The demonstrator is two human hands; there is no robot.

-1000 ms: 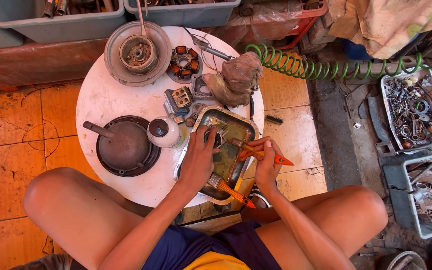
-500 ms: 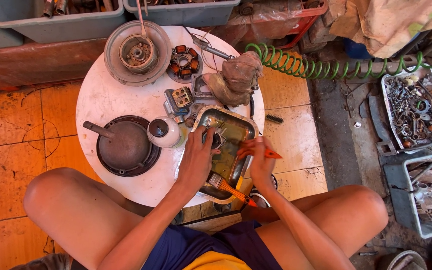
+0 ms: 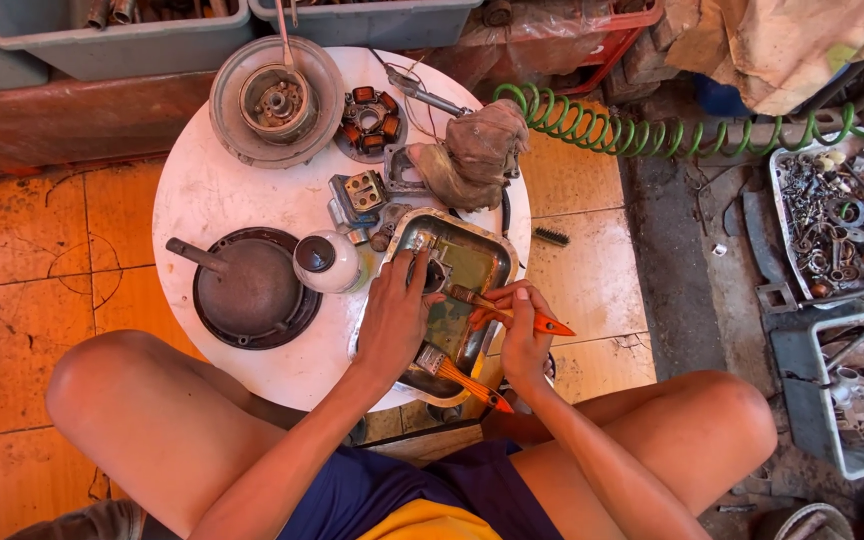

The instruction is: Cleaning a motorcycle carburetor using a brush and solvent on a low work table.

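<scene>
Shifted since earlier frame: right hand [image 3: 522,335], brush tilted slightly. Head view: fingers closed around orange-handled brush [image 3: 507,315]; left hand [image 3: 397,320] pinning small dark part [image 3: 434,275] in metal tray [image 3: 487,262], near-right on white table [image 3: 202,190]. Risk: wet part slipping out.

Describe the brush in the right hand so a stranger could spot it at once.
On the round white table, find the metal tray at its near right. The brush lies across it in the right hand: orange-handled, unlike the second brush lying loose below.
</scene>
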